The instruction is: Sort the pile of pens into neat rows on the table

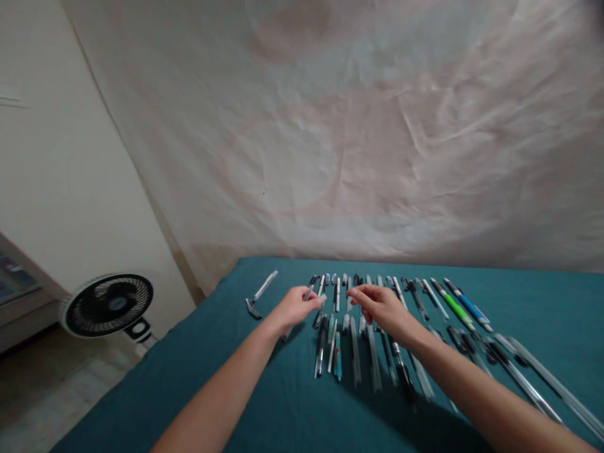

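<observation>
My left hand (298, 307) is closed round a slim pen (308, 292), one end showing above the fingers and the other below the palm. Just past its thumb is a small pale, clear piece, too blurred to name. My right hand (375, 303) hovers over the rows, thumb and forefinger pinched together; whatever may be between them is too small to make out. Beneath and around both hands lie clear-barrelled pens (355, 352), a teal pen (338, 357) and a black pen (321, 346), lined up roughly side by side.
Further right are a green pen (453, 305), a blue pen (468, 305) and several long clear pens (528, 377). A white pen (265, 286) and a black piece (253, 309) lie apart at left on the teal cloth (212, 352). A fan (109, 305) stands beyond the table's left edge.
</observation>
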`<state>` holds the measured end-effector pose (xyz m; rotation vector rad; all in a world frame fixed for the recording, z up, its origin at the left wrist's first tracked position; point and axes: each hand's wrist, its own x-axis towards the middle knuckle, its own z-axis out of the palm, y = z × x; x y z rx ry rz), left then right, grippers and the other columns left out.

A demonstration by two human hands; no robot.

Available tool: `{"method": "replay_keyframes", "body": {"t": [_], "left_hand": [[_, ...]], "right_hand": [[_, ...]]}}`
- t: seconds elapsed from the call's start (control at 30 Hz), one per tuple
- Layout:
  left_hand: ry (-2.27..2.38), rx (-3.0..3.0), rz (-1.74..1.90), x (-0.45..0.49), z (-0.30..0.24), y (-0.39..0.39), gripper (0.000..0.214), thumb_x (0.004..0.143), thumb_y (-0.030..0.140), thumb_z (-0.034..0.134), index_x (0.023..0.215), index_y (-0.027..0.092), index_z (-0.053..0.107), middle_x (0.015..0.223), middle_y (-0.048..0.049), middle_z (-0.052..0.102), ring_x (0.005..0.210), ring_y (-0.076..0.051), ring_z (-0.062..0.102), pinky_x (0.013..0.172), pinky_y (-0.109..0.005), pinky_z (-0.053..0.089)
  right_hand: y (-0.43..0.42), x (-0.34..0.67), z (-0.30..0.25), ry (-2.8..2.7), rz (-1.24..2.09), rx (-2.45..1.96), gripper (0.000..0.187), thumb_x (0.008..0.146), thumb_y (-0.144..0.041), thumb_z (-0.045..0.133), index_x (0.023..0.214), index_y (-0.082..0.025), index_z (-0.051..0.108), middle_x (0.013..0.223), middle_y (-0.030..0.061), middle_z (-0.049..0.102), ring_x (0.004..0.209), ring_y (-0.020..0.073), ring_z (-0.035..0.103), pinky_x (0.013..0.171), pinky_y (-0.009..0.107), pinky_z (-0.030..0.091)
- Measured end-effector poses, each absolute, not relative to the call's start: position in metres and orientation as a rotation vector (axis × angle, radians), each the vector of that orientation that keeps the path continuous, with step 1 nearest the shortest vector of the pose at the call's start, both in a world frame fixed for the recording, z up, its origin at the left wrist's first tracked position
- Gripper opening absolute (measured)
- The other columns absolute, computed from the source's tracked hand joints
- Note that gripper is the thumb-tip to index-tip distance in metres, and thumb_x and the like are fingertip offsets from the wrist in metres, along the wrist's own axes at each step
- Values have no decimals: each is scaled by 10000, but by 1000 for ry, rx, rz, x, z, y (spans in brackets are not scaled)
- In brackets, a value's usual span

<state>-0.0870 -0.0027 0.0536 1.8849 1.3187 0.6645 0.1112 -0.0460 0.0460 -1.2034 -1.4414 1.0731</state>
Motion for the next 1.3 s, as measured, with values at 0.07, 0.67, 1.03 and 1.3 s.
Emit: {"method": "replay_keyframes", "body": {"t": [0.07,0.67,1.03,1.3], "left_hand": [[1506,1915,628,-100,43,3,330,663,437,512,719,118,572,581,17,492,522,-85,399,478,-191,267],[1800,1957,430,-102,8,12,276,640,400,542,664,126,575,574,-7,544,547,-129,472,520,-222,291],[1096,1454,787,-89,46,-5,422,796,468,309,954,139,523,729,-25,540,471,-46,373,438,-171,262],[550,835,1052,-56,52,-35,187,788,297,466,867,137,521,770,-25,513,632,-54,479,583,-175,381]], "right_hand": [[-46,112,45,-1440,1074,-1199,341,716,-475,475,734,-149,572,573,-6,538,377,65,405,365,194,276],[-39,119,36,-1443,1094,-1200,331,724,-439,475,799,-139,591,658,21,580,381,57,407,371,187,319],[-47,111,39,-1496,1197,-1183,314,715,-451,489,705,-152,583,582,-2,565,359,53,393,358,187,304],[-69,86,33,-1697,1528,-999,365,741,-496,446,730,-153,571,572,-9,547,417,74,456,388,186,362]]}}
